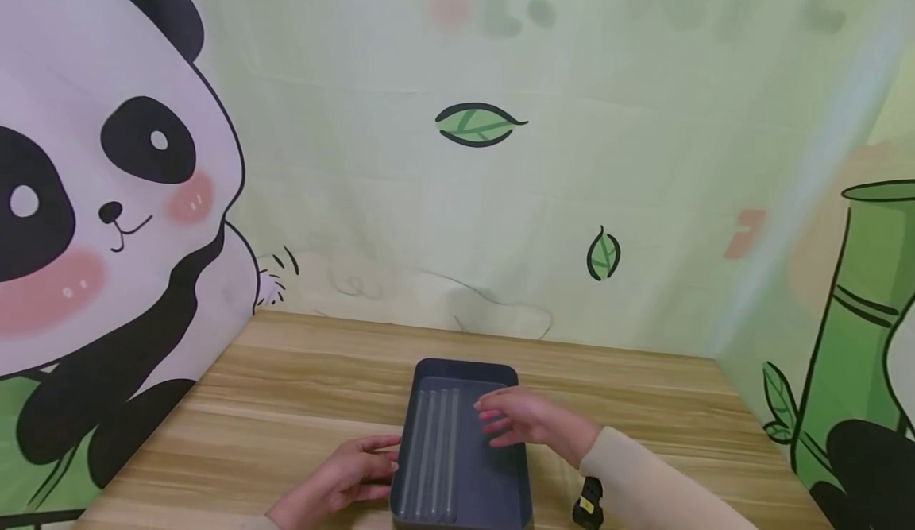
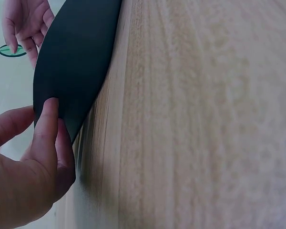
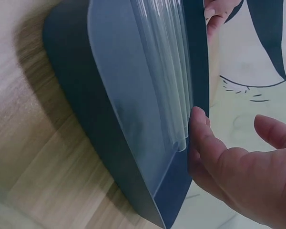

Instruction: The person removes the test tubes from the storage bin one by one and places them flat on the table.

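Observation:
A dark blue-grey rectangular tray [image 1: 493, 486] with raised walls lies lengthwise before me on the wooden table. Several clear, slender tubes [image 1: 432, 450] lie side by side along its left half. My left hand [image 1: 353, 470] is at the tray's left side; in the left wrist view its fingertips [image 2: 50, 112] rest against the outer wall [image 2: 78, 57]. Over the right half of the tray hovers my right hand [image 1: 522, 419], fingers loosely bent and nothing held. The right wrist view shows that hand [image 3: 243, 167] near the tubes' far ends; whether it touches anything, I cannot tell.
A small black object with a yellow mark [image 1: 589, 503] lies right of the tray, below my right sleeve [image 1: 658, 474]. The wooden table [image 1: 300, 387] ends at a printed backdrop [image 1: 357, 156] with a panda and bamboo.

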Available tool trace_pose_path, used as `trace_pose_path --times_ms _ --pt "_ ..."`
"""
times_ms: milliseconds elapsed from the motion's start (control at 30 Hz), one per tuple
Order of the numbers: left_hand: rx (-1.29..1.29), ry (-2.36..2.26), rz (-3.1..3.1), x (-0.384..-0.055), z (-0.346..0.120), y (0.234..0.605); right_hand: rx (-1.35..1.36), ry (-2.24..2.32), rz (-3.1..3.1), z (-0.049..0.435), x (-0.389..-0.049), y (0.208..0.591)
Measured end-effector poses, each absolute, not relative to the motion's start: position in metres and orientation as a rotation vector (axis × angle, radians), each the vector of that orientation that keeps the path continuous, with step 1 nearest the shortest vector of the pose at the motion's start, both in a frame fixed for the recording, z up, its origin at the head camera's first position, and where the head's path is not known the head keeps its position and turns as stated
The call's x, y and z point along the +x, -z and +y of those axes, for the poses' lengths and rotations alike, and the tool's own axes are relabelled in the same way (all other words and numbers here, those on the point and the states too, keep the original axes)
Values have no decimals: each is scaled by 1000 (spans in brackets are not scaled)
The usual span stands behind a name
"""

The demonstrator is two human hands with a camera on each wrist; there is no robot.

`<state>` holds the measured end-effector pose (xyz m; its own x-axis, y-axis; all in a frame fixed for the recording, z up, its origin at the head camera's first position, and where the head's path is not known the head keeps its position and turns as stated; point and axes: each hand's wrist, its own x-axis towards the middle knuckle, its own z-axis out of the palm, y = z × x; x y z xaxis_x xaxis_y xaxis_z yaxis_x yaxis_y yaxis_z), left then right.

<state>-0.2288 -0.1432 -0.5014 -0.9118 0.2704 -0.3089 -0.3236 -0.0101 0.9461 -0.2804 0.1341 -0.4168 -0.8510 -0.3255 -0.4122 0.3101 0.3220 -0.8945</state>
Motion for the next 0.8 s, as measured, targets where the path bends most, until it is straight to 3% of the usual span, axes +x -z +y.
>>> trace_pose_path --times_ms 800 --pt "-95 -1961 1865 -230 -142 499 86 1451 2040 110 -298 449"
